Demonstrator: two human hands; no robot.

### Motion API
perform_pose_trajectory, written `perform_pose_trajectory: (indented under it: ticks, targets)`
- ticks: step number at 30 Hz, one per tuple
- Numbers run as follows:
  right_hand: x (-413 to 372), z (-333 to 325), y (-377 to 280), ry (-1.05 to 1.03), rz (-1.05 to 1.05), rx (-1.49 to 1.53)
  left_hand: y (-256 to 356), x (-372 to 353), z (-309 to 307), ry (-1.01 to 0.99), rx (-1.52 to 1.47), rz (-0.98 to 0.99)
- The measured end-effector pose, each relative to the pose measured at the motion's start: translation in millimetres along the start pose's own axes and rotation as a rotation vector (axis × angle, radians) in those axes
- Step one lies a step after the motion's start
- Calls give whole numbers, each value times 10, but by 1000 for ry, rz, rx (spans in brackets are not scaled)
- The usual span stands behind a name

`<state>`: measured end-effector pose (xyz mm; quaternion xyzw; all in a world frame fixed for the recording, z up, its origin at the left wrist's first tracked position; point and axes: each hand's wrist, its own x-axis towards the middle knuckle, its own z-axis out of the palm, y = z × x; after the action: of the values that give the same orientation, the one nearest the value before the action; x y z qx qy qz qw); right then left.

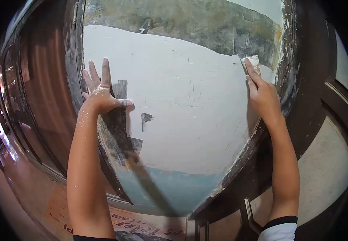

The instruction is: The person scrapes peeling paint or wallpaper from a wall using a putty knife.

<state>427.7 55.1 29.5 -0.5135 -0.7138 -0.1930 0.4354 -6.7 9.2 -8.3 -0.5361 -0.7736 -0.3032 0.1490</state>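
Observation:
White putty (170, 92) covers much of the wall panel in front of me, with grey patches showing through at its left. My left hand (101, 94) rests against the panel's left side, fingers spread and thumb out, holding nothing. Near the upper right edge, my right hand (261, 90) grips a small flat putty scraper (253, 62) against the surface. White putty smears the scraper, and my fingers partly cover it. White specks dot my left hand and forearm.
Above the putty runs a bare grey band (182, 18); a blue-green strip (174, 186) lies below. Dark wooden frames (290, 60) border the panel. Printed cardboard (142, 227) lies on the floor beneath. A brown door or panel (43, 80) stands left.

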Motion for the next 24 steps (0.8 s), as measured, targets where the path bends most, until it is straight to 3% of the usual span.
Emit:
perform_pose_trajectory:
  ticks: [2, 16, 20, 24]
  targets:
    - [78, 111, 132, 71, -127, 20, 5, -10, -16, -2, 2, 7]
    - [80, -49, 113, 39, -154, -124, 42, -31, -52, -22, -11, -6]
    - [105, -100, 65, -52, -127, -107, 17, -30, -19, -6, -26, 13]
    - [116, -98, 135, 18, -203, -122, 40, -34, -36, -12, -15, -11]
